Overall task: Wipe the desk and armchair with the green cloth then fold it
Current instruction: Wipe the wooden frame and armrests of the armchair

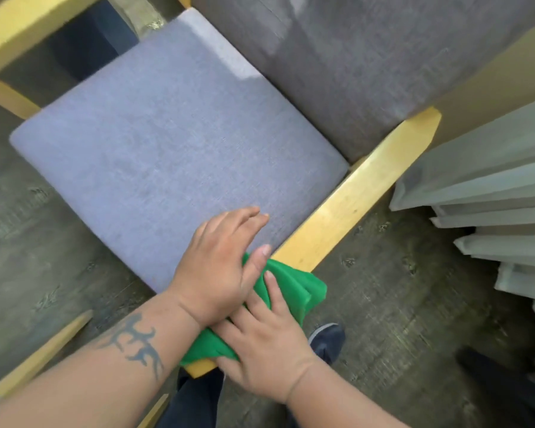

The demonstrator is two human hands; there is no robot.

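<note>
The armchair has a grey-blue seat cushion (173,143), a grey backrest (368,57) and light wooden armrests. The green cloth (294,288) is bunched on the front end of the right armrest (352,199). My left hand (220,267) lies across it, palm and thumb pressing the cloth, fingers stretched onto the cushion's edge. My right hand (266,344) sits just behind and partly under the left wrist, pressing the cloth down on the armrest end, thumb curled around its near edge. Much of the cloth is hidden under both hands.
The other wooden armrest (28,29) runs along the upper left. Pale grey curtain folds (491,186) hang at the right, close to the chair. My dark shoe (328,338) stands on the grey wood-look floor (399,319) below the armrest.
</note>
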